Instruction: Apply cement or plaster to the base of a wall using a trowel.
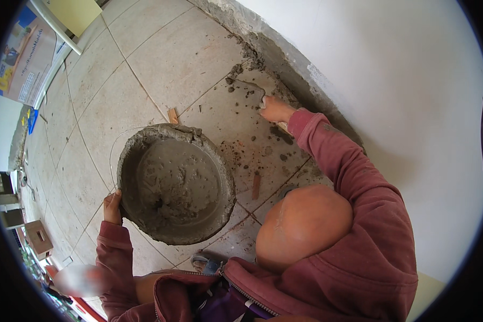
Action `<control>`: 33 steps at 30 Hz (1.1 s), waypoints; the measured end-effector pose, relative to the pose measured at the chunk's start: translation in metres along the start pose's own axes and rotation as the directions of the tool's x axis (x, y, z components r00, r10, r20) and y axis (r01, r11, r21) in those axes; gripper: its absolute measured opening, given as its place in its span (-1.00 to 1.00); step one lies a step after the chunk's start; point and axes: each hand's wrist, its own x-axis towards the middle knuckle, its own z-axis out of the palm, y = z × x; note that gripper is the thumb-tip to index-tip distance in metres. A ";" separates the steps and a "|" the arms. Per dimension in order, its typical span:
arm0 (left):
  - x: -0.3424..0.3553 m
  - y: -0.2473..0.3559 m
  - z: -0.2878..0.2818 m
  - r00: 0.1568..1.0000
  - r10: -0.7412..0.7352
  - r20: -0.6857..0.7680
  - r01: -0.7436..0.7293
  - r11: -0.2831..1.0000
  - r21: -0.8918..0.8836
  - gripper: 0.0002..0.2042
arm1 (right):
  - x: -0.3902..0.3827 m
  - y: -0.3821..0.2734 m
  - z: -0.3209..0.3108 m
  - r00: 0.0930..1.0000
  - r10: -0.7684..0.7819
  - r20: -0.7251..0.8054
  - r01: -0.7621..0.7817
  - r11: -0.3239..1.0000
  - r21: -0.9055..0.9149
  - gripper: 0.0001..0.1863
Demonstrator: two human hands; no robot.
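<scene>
My left hand (112,206) grips the left rim of a round tub (124,166) caked with grey cement, which holds wet, lumpy mix (180,182). My right hand (276,111) is closed on a pale-handled tool, apparently a trowel, low near the foot of the wall; its blade blends into the grey mortar and is hard to make out. Dark mortar crumbs (236,75) lie around that hand on the tiles. Below the tub's upper right, between it and my bare knee (303,225), lies a small wooden offcut (256,185); another piece (173,115) sits just beyond the tub.
A white wall (402,80) with a rough cement base (306,75) runs along the right. Tiled floor (150,53) extends left toward a printed banner (24,53), a blue object (33,121) and a brown crate (37,239). Another person (53,279) is partly visible at the lower left.
</scene>
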 end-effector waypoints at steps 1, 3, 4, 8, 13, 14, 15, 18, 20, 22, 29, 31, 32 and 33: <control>0.000 0.001 -0.001 1.000 0.001 0.003 -0.001 1.000 0.003 -0.62 | -0.001 -0.001 0.001 0.994 -0.034 -0.100 0.039 0.998 0.048 -0.60; -0.001 0.007 0.001 0.998 -0.053 0.033 0.054 0.998 -0.024 -0.63 | -0.002 -0.003 -0.001 0.977 -0.059 -0.205 0.080 0.992 0.093 -0.60; -0.001 0.007 0.003 0.998 -0.049 0.036 0.050 0.999 -0.022 -0.63 | -0.002 -0.003 -0.003 0.973 -0.181 -0.144 0.166 0.980 -0.109 -0.65; 0.000 0.004 0.000 1.000 -0.015 0.021 0.016 0.999 -0.051 -0.65 | 0.013 0.000 0.002 0.997 0.044 -0.068 -0.034 0.990 0.137 -0.76; -0.004 0.007 0.003 0.999 -0.040 -0.008 0.039 0.997 -0.063 -0.68 | 0.022 -0.006 -0.001 0.974 -0.205 -0.093 0.151 0.902 -0.405 -0.74; -0.005 0.007 0.002 0.999 -0.029 -0.022 0.028 0.998 -0.061 -0.68 | 0.013 -0.017 -0.005 0.982 -0.068 -0.177 0.056 0.996 -0.071 -0.72; -0.005 0.007 0.004 0.999 -0.017 -0.027 0.015 0.998 -0.063 -0.68 | 0.018 -0.012 -0.002 0.981 -0.065 -0.183 0.053 0.996 -0.072 -0.72; -0.001 0.010 0.002 0.995 -0.080 0.063 0.084 0.995 -0.062 -0.67 | 0.041 0.005 0.001 0.928 0.186 -0.323 -0.155 0.981 0.119 -0.72; -0.004 0.009 0.001 0.997 -0.068 0.033 0.070 0.996 -0.059 -0.67 | 0.046 0.001 -0.017 0.952 0.252 -0.176 -0.192 0.935 0.297 -0.77; -0.003 0.008 0.004 0.999 -0.049 0.009 0.049 0.997 -0.066 -0.66 | 0.048 0.007 -0.019 0.952 0.253 -0.173 -0.160 0.892 0.424 -0.79; 0.001 0.001 -0.003 0.999 -0.042 -0.021 0.042 0.998 0.042 -0.65 | 0.048 0.039 -0.010 0.972 0.213 -0.099 0.062 0.174 0.983 -0.84; 0.001 0.004 0.001 0.999 -0.045 -0.011 0.045 0.999 -0.008 -0.65 | 0.050 0.048 -0.014 0.983 0.166 -0.075 0.059 0.103 0.993 -0.84; -0.002 0.007 0.004 0.999 -0.050 -0.008 0.050 0.999 -0.013 -0.65 | 0.050 0.052 -0.015 0.991 0.117 -0.060 0.058 0.028 0.998 -0.83; -0.007 0.012 0.005 0.998 -0.055 -0.009 0.055 0.998 -0.010 -0.65 | 0.037 0.031 -0.021 0.969 0.207 -0.139 0.083 0.259 0.962 -0.80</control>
